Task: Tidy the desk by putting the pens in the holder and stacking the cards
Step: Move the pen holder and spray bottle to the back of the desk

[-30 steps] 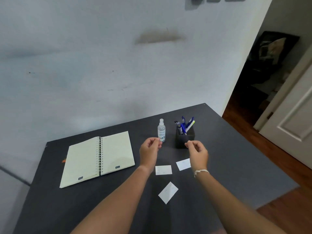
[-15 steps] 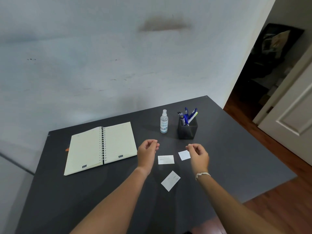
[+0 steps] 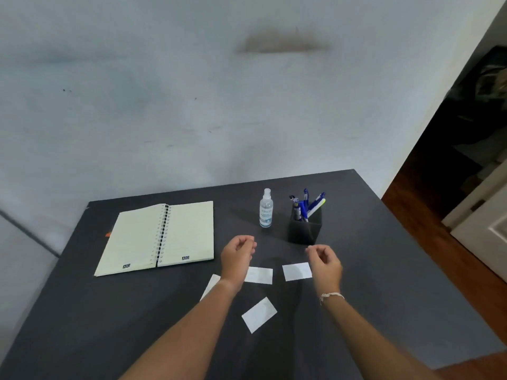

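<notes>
A dark square pen holder (image 3: 304,229) stands at the back of the dark desk (image 3: 384,270) with several blue pens (image 3: 306,207) upright in it. White cards lie flat and apart: one (image 3: 259,275) by my left wrist, one (image 3: 296,271) beside my right hand, one (image 3: 259,314) tilted nearer me, and another (image 3: 210,285) partly hidden under my left forearm. My left hand (image 3: 237,256) and my right hand (image 3: 325,263) hover above the cards, fingers loosely curled, holding nothing.
An open spiral notebook (image 3: 159,237) lies at the left of the desk. A small clear spray bottle (image 3: 266,208) stands left of the holder. The wall runs behind; the desk's right edge drops to a wooden floor by a white door (image 3: 488,229).
Both hands have drawn back from the holder toward the cards. A card under my left forearm has come into sight. The view has shifted.
</notes>
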A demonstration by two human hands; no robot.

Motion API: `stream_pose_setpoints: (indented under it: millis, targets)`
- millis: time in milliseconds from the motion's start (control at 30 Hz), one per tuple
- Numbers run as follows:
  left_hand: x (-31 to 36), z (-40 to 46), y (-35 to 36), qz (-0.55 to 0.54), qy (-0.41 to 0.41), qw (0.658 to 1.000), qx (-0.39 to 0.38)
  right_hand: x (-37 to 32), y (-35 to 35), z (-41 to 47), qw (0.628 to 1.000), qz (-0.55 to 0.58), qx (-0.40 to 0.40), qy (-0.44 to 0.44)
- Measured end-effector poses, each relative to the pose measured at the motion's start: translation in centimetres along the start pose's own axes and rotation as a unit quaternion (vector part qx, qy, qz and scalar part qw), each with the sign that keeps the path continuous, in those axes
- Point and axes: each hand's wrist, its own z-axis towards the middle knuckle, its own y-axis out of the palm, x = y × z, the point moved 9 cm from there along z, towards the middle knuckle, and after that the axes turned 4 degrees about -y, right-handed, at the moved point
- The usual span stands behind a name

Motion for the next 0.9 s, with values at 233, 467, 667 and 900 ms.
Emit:
stream_pose_setpoints:
  millis: [233, 467, 667, 900]
  targets:
    - [-0.2, 1.6, 6.2, 0.0, -0.026, 1.0, 0.012, -0.6, -1.8, 6.4, 0.999, -0.004, -0.035, -0.02]
    - [-0.3, 2.2, 11.9, -0.015, -0.077, 0.996, -0.045, 0.2, 0.0, 9.3, 0.992, 0.019, -0.121, 0.022]
    - [-0.2, 4.0, 13.5, -0.029, -0.09, 0.994, -0.053, 0.9, 1.3, 10.4, 0.989, 0.028, -0.141, 0.044]
    - [0.3, 5.8, 15.1, -0.049, -0.087, 0.993, -0.057, 0.2, 2.3, 13.0, 0.99, 0.039, -0.13, 0.045]
